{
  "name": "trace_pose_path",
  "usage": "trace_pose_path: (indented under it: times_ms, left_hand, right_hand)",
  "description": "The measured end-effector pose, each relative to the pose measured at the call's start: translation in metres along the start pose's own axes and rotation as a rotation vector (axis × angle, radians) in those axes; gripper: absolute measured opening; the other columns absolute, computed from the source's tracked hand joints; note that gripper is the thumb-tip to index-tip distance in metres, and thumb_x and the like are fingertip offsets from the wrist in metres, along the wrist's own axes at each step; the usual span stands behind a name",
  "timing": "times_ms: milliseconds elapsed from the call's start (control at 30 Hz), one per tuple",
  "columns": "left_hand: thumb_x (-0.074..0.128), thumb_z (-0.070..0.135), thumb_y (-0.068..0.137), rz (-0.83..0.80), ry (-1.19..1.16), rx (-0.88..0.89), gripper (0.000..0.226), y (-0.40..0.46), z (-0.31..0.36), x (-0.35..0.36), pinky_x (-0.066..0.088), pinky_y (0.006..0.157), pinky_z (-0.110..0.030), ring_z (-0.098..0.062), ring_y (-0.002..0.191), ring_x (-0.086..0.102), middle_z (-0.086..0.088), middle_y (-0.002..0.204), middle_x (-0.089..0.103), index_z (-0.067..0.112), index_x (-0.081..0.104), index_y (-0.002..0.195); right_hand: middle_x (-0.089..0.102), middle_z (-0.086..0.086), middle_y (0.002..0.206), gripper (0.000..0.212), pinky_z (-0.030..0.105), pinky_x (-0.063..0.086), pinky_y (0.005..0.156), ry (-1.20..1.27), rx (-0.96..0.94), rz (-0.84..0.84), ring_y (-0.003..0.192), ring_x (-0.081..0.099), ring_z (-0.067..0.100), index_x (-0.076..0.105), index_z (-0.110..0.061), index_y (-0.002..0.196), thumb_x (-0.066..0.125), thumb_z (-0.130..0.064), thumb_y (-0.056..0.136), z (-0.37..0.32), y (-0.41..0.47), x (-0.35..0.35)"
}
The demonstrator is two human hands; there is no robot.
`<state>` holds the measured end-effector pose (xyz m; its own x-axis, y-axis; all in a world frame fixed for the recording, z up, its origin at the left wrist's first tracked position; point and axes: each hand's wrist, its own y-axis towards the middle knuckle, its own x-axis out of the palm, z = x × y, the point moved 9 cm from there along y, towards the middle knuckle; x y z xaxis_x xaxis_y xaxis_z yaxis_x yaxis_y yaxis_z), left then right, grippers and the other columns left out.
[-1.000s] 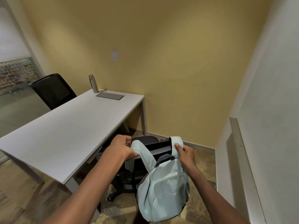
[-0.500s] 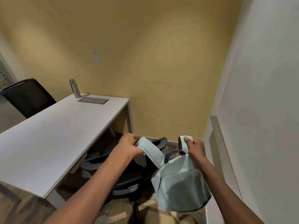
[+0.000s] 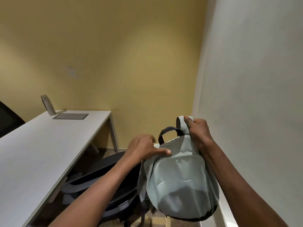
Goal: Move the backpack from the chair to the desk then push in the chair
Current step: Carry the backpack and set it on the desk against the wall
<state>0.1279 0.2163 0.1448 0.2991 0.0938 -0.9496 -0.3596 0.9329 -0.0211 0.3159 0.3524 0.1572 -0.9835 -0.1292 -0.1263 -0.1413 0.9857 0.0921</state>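
Note:
A pale green backpack (image 3: 178, 182) hangs in the air at lower centre right, clear of the black office chair (image 3: 105, 179) below and to its left. My right hand (image 3: 197, 130) is clenched on one shoulder strap, raised above the bag's dark top handle. My left hand (image 3: 144, 148) grips the bag's upper left edge, thumb lying across the front. The white desk (image 3: 37, 154) stretches along the left side; the chair sits partly under its near edge.
A grey bottle (image 3: 48, 105) and a flat grey panel (image 3: 70, 116) lie at the desk's far end. A second black chair (image 3: 8, 120) shows at the far left. A yellow wall is ahead, a white wall with a ledge (image 3: 226, 208) close on the right.
The backpack has risen off the chair and come up higher. My left hand shifted from the left strap to the bag's top edge. The view has swung right and upward.

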Motion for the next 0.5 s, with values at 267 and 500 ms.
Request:
trace_pose_path:
  times_ms: [267, 500]
  left_hand:
    - [0.062, 0.061, 0.087, 0.064, -0.082, 0.148, 0.036, 0.011, 0.009, -0.002, 0.047, 0.080, -0.037, -0.023, 0.103, 0.050, 0.000, 0.104, 0.053, 0.027, 0.068, 0.099]
    - [0.066, 0.031, 0.095, 0.235, -0.624, 0.205, 0.019, 0.010, 0.011, -0.017, 0.047, 0.064, -0.031, -0.017, 0.072, 0.064, 0.000, 0.080, 0.072, 0.016, 0.077, 0.096]
  right_hand:
    - [0.055, 0.013, 0.079, 0.056, 0.038, 0.040, 0.068, 0.111, 0.044, 0.013, 0.073, 0.050, 0.022, 0.057, 0.019, 0.087, 0.068, -0.036, 0.090, -0.024, -0.007, 0.003]
    - [0.043, 0.004, 0.061, 0.046, 0.020, 0.034, 0.048, -0.013, 0.082, 0.006, 0.055, 0.042, 0.018, 0.047, -0.008, 0.058, 0.069, -0.032, 0.092, -0.038, -0.003, 0.003]
